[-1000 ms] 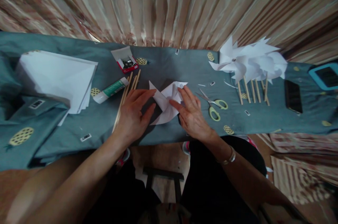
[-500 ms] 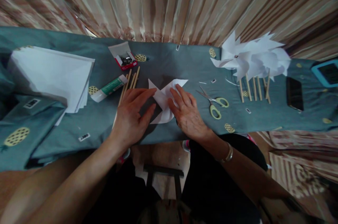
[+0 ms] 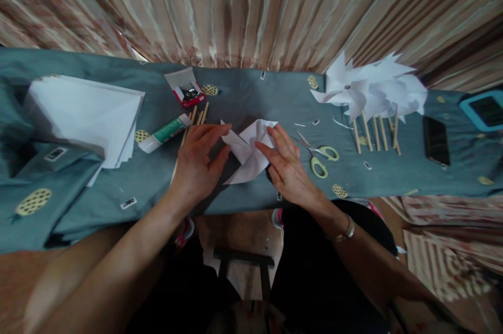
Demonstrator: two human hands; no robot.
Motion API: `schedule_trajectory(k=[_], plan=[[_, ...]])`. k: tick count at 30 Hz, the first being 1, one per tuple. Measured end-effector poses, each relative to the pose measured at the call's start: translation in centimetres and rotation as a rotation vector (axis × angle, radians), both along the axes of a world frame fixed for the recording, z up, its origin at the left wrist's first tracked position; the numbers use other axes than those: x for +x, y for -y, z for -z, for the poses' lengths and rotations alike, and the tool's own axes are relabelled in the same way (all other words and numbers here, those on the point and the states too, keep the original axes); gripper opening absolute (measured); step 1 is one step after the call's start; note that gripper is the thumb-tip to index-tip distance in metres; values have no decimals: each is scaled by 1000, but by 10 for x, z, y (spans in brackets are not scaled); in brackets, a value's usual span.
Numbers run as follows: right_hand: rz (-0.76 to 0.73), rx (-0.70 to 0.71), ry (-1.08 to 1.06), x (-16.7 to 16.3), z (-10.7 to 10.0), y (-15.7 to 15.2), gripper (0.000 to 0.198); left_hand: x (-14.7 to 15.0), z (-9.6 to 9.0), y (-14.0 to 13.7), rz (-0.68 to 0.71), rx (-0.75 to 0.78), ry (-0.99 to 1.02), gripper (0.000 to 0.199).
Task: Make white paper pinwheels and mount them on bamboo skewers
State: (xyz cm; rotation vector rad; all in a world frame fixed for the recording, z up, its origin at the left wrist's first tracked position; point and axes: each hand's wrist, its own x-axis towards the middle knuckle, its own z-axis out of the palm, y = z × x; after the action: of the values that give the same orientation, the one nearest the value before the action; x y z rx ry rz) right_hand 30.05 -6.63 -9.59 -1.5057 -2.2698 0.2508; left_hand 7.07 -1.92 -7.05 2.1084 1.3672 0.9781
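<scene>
A white paper pinwheel (image 3: 248, 153), its blades cut and partly curled, lies on the cloth between my two hands. My left hand (image 3: 200, 158) is at its left corner, thumb and index finger apart, the index fingertip against the paper's tip. On the other side my right hand (image 3: 288, 163) has its fingers bent around the right blade and grips it, bending the paper up. Close to my right hand lie scissors (image 3: 320, 153) with green handles. Several wooden sticks (image 3: 184, 137) are beside my left hand, partly hidden by it.
A glue tube (image 3: 164, 133) and an open red box (image 3: 189, 94) of small metal pieces lie at left, near stacked white paper (image 3: 90, 119). Finished pinwheels (image 3: 369, 87) on sticks, a phone (image 3: 436, 140) and a blue-framed device (image 3: 485, 110) are at right. A curtain (image 3: 236, 14) hangs behind.
My right hand has shifted slightly right, and the right blade is now bent up and curled more. My left hand stays near the left corner. The view has shifted slightly.
</scene>
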Motion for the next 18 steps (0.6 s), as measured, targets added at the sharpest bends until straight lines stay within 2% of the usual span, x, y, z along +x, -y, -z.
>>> schedule_trajectory(k=[8,18], plan=[[-37,19,73,-6,3,-1,51,1,-2,1,16,0,-4,32],[-45,80,112,-10,14,-4,42,1,-3,4,28,-1,3,32]])
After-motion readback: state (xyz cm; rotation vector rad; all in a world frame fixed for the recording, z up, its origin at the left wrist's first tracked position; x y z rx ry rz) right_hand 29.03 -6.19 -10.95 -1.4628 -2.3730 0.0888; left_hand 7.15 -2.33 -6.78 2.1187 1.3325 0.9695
